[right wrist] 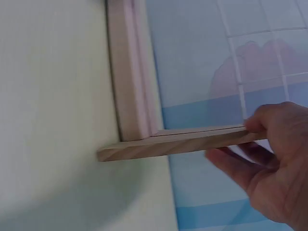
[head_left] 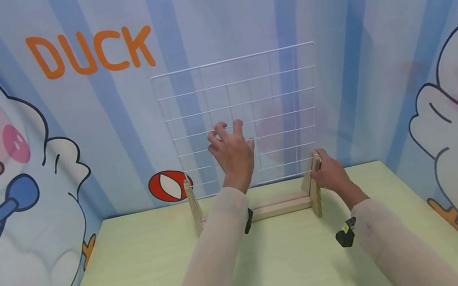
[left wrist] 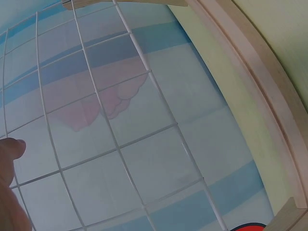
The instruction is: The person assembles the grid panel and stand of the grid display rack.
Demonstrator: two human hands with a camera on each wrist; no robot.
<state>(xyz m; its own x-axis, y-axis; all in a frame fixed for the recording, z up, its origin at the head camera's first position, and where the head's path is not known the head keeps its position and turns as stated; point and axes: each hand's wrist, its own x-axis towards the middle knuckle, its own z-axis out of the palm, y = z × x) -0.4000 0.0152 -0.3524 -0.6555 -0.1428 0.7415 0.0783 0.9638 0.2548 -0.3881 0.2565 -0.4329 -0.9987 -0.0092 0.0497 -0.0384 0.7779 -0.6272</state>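
A white wire grid panel (head_left: 240,105) stands upright in a wooden stand (head_left: 282,208) at the back of the table. My left hand (head_left: 233,155) is at the middle of the grid, its fingers spread and bent at the tips right at the wires. In the left wrist view, only the thumb side of the left hand (left wrist: 12,163) shows beside the mesh. My right hand (head_left: 330,171) pinches the top of the stand's right side post (head_left: 316,194). In the right wrist view, the right hand's thumb and fingers (right wrist: 231,166) lie on opposite faces of that post.
The pale green table (head_left: 296,264) meets a striped blue backdrop (head_left: 228,10) with printed ducks and the word DUCK. The stand's left post (head_left: 194,205) rises beside a printed red ball (head_left: 161,188). A black wrist camera (head_left: 346,234) is at the right sleeve.
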